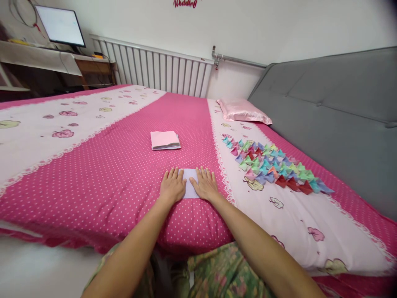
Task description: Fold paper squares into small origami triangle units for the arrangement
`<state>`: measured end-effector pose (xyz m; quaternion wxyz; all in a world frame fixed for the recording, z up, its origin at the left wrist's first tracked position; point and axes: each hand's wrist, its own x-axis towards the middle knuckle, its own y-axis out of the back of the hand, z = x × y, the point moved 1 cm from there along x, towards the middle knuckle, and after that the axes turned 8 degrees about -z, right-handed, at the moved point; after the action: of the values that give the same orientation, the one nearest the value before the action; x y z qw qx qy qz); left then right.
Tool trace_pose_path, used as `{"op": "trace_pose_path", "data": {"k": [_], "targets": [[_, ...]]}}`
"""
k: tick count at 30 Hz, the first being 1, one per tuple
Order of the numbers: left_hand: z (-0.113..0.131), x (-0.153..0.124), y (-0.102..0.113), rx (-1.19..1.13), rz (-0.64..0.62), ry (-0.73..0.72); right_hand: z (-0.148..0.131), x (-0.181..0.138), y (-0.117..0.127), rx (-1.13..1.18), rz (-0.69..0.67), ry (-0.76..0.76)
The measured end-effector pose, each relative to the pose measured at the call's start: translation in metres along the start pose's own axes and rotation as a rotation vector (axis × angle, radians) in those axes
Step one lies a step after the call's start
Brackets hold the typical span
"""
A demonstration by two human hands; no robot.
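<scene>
A pale lilac sheet of paper (189, 182) lies on the pink dotted bedsheet (124, 174) near the bed's front edge. My left hand (172, 186) rests flat on its left side, fingers stretched out. My right hand (204, 184) lies flat on its right side, fingers also spread. Both palms press down on the paper, which shows only between the hands. Farther back lies a stack of pink paper sheets (164, 140).
Several folded paper shapes in many colours (273, 167) lie in rows to the right of my hands. A pink pillow (242, 111) sits by the grey padded headboard (335, 116). A radiator (155, 68), a desk and a monitor (60, 25) stand behind the bed.
</scene>
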<state>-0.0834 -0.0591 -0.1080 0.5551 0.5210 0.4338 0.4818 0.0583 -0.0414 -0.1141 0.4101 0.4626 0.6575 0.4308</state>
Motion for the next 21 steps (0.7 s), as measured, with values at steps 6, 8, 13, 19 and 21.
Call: {"op": "trace_pose_path", "data": {"k": [6, 8, 13, 19, 21], "targets": [[-0.011, -0.001, 0.007, -0.01, 0.019, 0.122, 0.008, -0.006, 0.006, 0.046, 0.093, -0.076], [-0.018, -0.004, 0.013, -0.019, 0.012, 0.203, 0.01, -0.009, 0.013, 0.05, 0.144, -0.134], [-0.034, -0.017, 0.035, -0.104, 0.113, 0.31, 0.016, -0.015, 0.037, 0.105, 0.155, -0.272], [-0.024, -0.021, 0.042, -0.421, 0.074, 0.257, 0.023, -0.017, 0.038, 0.229, 0.1, -0.286], [-0.019, -0.02, 0.04, -0.453, 0.038, 0.24, 0.027, -0.015, 0.033, 0.283, 0.091, -0.258]]}}
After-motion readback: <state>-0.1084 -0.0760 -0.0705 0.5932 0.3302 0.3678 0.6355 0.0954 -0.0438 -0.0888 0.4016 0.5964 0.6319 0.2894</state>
